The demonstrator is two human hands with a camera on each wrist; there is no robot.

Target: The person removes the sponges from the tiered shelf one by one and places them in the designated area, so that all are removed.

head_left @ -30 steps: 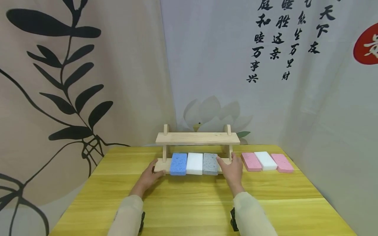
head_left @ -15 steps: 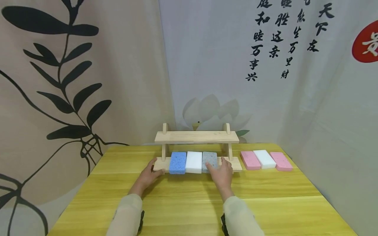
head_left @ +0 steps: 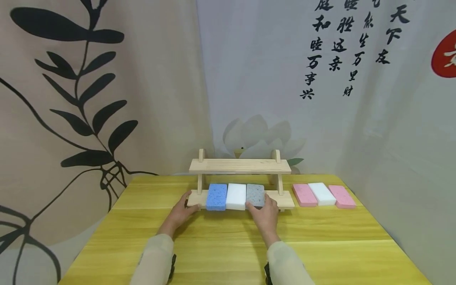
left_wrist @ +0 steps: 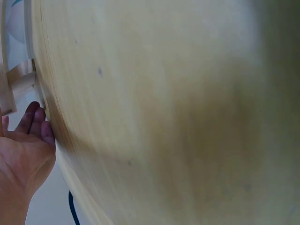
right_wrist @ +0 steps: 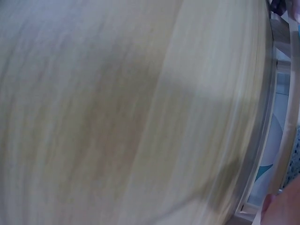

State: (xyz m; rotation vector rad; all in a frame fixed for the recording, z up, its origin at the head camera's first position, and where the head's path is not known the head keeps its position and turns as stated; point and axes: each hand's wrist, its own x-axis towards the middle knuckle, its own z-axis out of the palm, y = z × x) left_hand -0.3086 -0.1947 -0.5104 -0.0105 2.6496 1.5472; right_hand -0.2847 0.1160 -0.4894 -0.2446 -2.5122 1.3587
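A two-tier wooden rack point(head_left: 240, 166) stands on the table. On its lower board a blue sponge point(head_left: 216, 197), a white sponge point(head_left: 236, 196) and a grey sponge point(head_left: 255, 194) lie side by side. My left hand point(head_left: 181, 209) grips the left end of the lower board, thumb along the front. In the left wrist view, the left hand point(left_wrist: 26, 154) has its fingers by the rack's lower part. The right hand point(head_left: 265, 217) holds the grey sponge between thumb at its front left corner and fingers at its right side. In the right wrist view, the grey sponge point(right_wrist: 294, 159) shows only at the edge.
Right of the rack, a pink sponge point(head_left: 304, 195), a second white sponge point(head_left: 322, 194) and another pink sponge point(head_left: 342, 196) lie on the wooden table point(head_left: 221, 245). A printed curtain point(head_left: 249, 79) hangs close behind the table.
My right hand has moved left from the rack's right end onto the grey sponge, whose front edge now sits slightly farther back. The left hand has stayed at the board's left end.
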